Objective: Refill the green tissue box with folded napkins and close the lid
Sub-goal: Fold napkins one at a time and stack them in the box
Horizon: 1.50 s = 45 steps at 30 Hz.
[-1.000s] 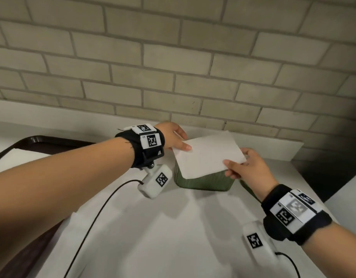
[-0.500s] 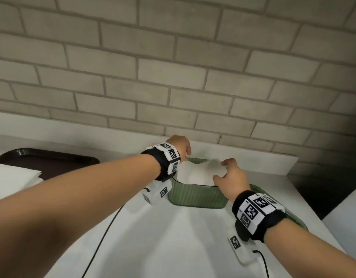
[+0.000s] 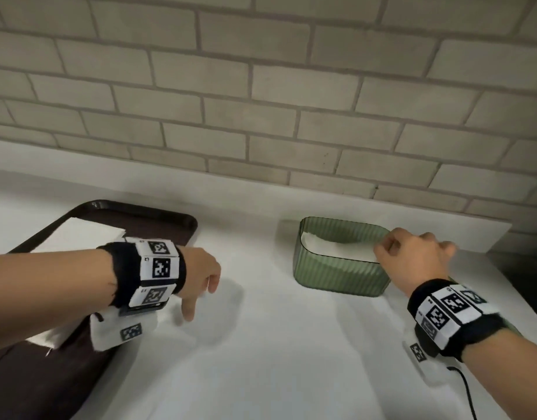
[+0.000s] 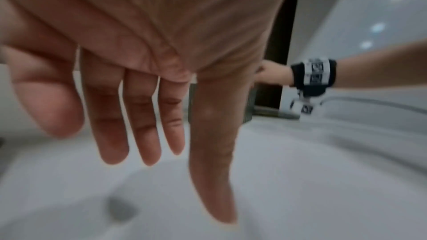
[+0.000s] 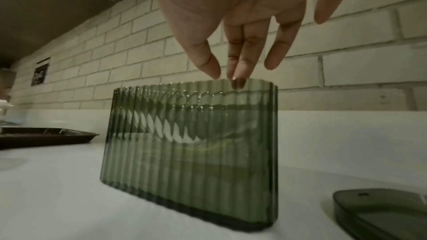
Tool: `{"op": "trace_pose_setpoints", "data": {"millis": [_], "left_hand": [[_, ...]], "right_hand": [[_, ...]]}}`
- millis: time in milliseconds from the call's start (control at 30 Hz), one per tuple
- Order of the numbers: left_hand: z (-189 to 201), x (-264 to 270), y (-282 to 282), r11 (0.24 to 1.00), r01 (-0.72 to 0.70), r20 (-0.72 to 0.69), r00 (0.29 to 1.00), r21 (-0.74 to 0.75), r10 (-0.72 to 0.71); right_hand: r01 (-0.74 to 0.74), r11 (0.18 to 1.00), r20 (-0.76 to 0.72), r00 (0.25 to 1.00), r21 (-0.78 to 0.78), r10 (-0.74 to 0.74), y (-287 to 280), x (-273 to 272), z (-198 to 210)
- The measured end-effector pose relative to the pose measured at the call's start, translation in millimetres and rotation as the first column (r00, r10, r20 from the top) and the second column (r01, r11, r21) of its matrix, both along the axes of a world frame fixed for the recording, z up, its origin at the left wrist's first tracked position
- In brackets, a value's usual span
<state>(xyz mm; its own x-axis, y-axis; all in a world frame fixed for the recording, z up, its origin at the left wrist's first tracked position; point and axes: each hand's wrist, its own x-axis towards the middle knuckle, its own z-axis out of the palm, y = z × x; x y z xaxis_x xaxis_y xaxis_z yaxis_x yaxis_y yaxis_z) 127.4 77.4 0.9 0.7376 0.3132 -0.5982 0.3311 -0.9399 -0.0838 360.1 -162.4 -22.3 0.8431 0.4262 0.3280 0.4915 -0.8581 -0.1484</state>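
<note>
Both bare forearms wear black wristbands [image 3: 119,274] bearing white square-coded tags [image 3: 159,266].

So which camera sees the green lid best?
The right wrist view: the green lid lies flat on the white counter, right of the green tissue box. The head view shows only a green sliver beside the right wrist. The left wrist view doesn't clearly show it.
</note>
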Motion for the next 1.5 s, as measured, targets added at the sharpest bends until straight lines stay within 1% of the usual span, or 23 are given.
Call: {"op": "trace_pose_setpoints", "data": {"millis": [67, 133, 233, 333, 433, 533, 600, 700, 800, 867, 900, 967, 1000, 1067, 1100, 1200, 1233, 1267, 1333, 1400, 1433, 1500], "left_hand": [[-11, -15, 6, 0.999, 0.040, -0.062, 0.997, 0.009, -0.039], [-20, -25, 10, 0.998, 0.056, -0.089, 0.995, 0.001, -0.056], [-33, -34, 11, 0.998, 0.060, -0.086, 0.994, -0.020, -0.061], [-44, -39, 15, 0.998, 0.038, -0.062, 0.997, -0.042, -0.040], [-51, -41, 19, 0.997, 0.015, -0.058, 0.998, -0.076, -0.019], [-55, -40, 21, 0.996, 0.017, -0.067, 0.997, -0.087, -0.023], [-54, -38, 19, 0.994, -0.007, -0.037, 0.999, -0.105, 0.003], [-40, -27, 7, 0.989, -0.054, 0.038, 0.997, -0.139, 0.060], [-15, -6, -9, 0.962, -0.073, 0.195, 0.973, -0.264, 0.127], [1, 11, -19, 0.935, -0.077, 0.299, 0.936, -0.346, 0.187], [7, 20, -23, 0.906, -0.072, 0.344, 0.910, -0.418, 0.231], [16, 39, -28, 0.781, -0.014, 0.400, 0.853, -0.624, 0.335], [20, 48, -30, 0.718, 0.006, 0.421, 0.813, -0.696, 0.401], [27, 67, -32, 0.631, 0.012, 0.442, 0.723, -0.776, 0.531], [29, 78, -33, 0.572, 0.019, 0.431, 0.677, -0.820, 0.596], [33, 107, -39, 0.317, 0.065, 0.295, 0.577, -0.946, 0.762], [34, 114, -41, 0.258, 0.074, 0.255, 0.551, -0.963, 0.795], [33, 121, -43, 0.219, 0.078, 0.226, 0.532, -0.973, 0.816], [32, 133, -48, 0.160, 0.096, 0.187, 0.500, -0.982, 0.846], [28, 142, -53, 0.137, 0.088, 0.163, 0.471, -0.987, 0.867], [24, 146, -54, 0.151, 0.066, 0.165, 0.455, -0.986, 0.875], [15, 154, -52, 0.205, -0.014, 0.179, 0.431, -0.979, 0.884]], "right_hand": [[-0.022, 0.999, 0.019, 1.000, 0.049, 0.021, -4, -4, 4], [-0.049, 0.994, 0.030, 0.998, 0.102, 0.047, -9, -8, 6], [-0.112, 0.982, 0.062, 0.993, 0.150, 0.103, -20, -18, 9], [-0.211, 0.960, 0.099, 0.976, 0.182, 0.196, -31, -32, 10], [-0.283, 0.929, 0.084, 0.959, 0.238, 0.270, -43, -51, 9], [-0.329, 0.910, 0.056, 0.944, 0.251, 0.326, -53, -64, 1], [-0.345, 0.908, 0.034, 0.937, 0.235, 0.348, -57, -65, -7], [-0.327, 0.914, 0.004, 0.942, 0.241, 0.336, -62, -64, -17], [-0.311, 0.915, 0.005, 0.947, 0.256, 0.320, -64, -62, -22], [-0.307, 0.929, 0.005, 0.950, 0.205, 0.313, -62, -55, -26], [-0.296, 0.943, -0.013, 0.953, 0.149, 0.301, -60, -49, -29], [-0.264, 0.963, -0.056, 0.962, 0.052, 0.266, -54, -37, -32], [-0.242, 0.970, -0.071, 0.967, 0.033, 0.244, -51, -32, -32], [-0.205, 0.978, -0.117, 0.971, 0.044, 0.208, -45, -24, -32], [-0.192, 0.979, -0.149, 0.968, 0.073, 0.201, -43, -21, -33], [-0.155, 0.974, -0.211, 0.959, 0.167, 0.189, -40, -19, -36], [-0.149, 0.971, -0.210, 0.960, 0.187, 0.187, -39, -19, -37], [-0.145, 0.968, -0.204, 0.961, 0.207, 0.188, -37, -19, -39], [-0.149, 0.957, -0.171, 0.966, 0.249, 0.195, -35, -17, -42], [-0.169, 0.944, -0.119, 0.971, 0.282, 0.209, -33, -17, -44], [-0.176, 0.938, -0.098, 0.972, 0.299, 0.213, -32, -17, -44], [-0.185, 0.922, -0.064, 0.974, 0.339, 0.219, -30, -20, -43]]}}
